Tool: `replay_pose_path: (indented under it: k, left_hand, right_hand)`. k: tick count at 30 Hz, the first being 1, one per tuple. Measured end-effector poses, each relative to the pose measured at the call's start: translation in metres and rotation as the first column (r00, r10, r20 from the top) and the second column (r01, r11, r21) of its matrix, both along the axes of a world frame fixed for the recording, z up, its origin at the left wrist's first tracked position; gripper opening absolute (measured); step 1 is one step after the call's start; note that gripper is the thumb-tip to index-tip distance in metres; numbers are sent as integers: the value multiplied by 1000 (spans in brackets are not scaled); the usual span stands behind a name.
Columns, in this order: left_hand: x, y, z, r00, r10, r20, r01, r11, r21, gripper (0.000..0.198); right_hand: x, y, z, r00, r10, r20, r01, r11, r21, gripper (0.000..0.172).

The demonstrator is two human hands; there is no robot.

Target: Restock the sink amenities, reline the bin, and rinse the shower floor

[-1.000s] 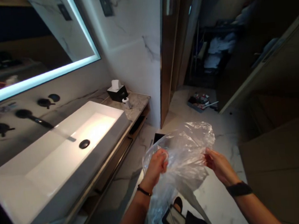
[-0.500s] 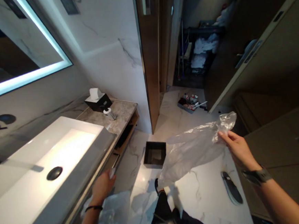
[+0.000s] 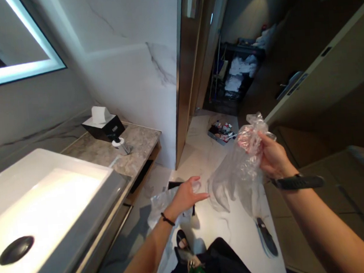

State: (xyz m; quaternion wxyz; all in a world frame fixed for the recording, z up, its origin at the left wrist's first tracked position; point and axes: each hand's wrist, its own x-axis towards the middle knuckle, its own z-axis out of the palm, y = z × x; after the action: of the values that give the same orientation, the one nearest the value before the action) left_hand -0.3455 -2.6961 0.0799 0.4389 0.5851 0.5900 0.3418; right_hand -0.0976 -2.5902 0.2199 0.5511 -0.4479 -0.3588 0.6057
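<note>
My right hand (image 3: 273,154) grips the bunched top of a clear plastic bag (image 3: 236,182), which hangs in loose folds over the floor. To its left is my left hand (image 3: 185,197), thumb and forefinger spread toward the hanging bag but apart from it. A second thin plastic bag (image 3: 162,203) trails beneath my left hand and wrist, seemingly held by the curled fingers, which are partly hidden. Behind that hand, a dark square bin (image 3: 175,184) on the floor is mostly covered from view.
At left, a white basin (image 3: 73,162) sits by a stone counter (image 3: 140,133) bearing a tissue box (image 3: 104,128) and a pump bottle (image 3: 121,146). A caddy of supplies (image 3: 221,132) lies near the doorway. A dark shoe (image 3: 267,239) is on the floor at right.
My left hand has moved right and inward from beside the counter, its plastic coming along. My right hand has shifted slightly up and left, and its bag now hangs more steeply.
</note>
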Motion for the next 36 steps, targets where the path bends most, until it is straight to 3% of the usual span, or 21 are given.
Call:
replay_pose_path:
  k: [2,3,6,9,11,13,16,18,21,24,26,28,30,32,33,36]
  left_hand:
    - [24,22,18,1000,-16,-21,18,996,85,85]
    - [35,34,25,1000,-22,-11,23,994,106,76]
    - [48,64,40,990,-50,128,38,995,91,18]
    - [33,76,58,954,65,292,-65,998,-9,28]
    - [15,77,76,897,226,380,-200,974,-108,33]
    - [-3,77,96,828,355,435,-303,935,-186,38]
    - [-26,79,119,746,447,493,-372,894,-248,39]
    - [-38,83,126,688,516,510,-430,856,-286,37]
    - [-48,90,130,592,604,533,-505,794,-339,34]
    - [-45,96,133,527,607,594,-497,788,-364,30]
    - [-39,99,136,519,584,624,-478,804,-355,29]
    - [-36,101,139,526,570,631,-477,812,-335,29]
    - [-40,103,138,548,576,607,-506,806,-308,30]
    - [-52,103,134,575,605,551,-545,786,-294,32]
    - [-60,103,129,588,621,518,-559,775,-295,34]
    - [-85,97,110,649,618,445,-550,784,-287,33]
  right_hand:
    - [-16,7,16,998,59,-9,-60,997,-45,26]
    - [-25,10,25,993,115,-25,-116,991,-66,25]
    - [-42,23,49,964,257,-63,-261,963,-67,26]
    - [-35,47,56,951,307,-21,-303,947,110,40]
    - [-20,59,40,947,321,-22,-310,929,203,51]
    - [-7,57,7,931,361,-49,-349,924,157,57]
    - [0,26,-57,889,458,5,-458,889,24,75]
    - [-1,-6,-89,929,349,122,-367,912,183,71]
    - [-7,-48,-108,877,130,462,-359,818,450,69]
    - [-23,-66,-114,662,-51,748,-536,665,519,84]
    - [-36,-63,-121,601,-121,790,-580,614,535,75]
    - [-45,-53,-129,658,-149,738,-478,674,563,48]
    - [-45,-40,-130,777,-102,622,-294,814,501,33]
    - [-38,-28,-122,897,35,441,-188,932,309,33]
    - [-32,-23,-116,939,103,328,-176,963,202,36]
    - [-15,-13,-98,982,169,88,-171,985,12,42]
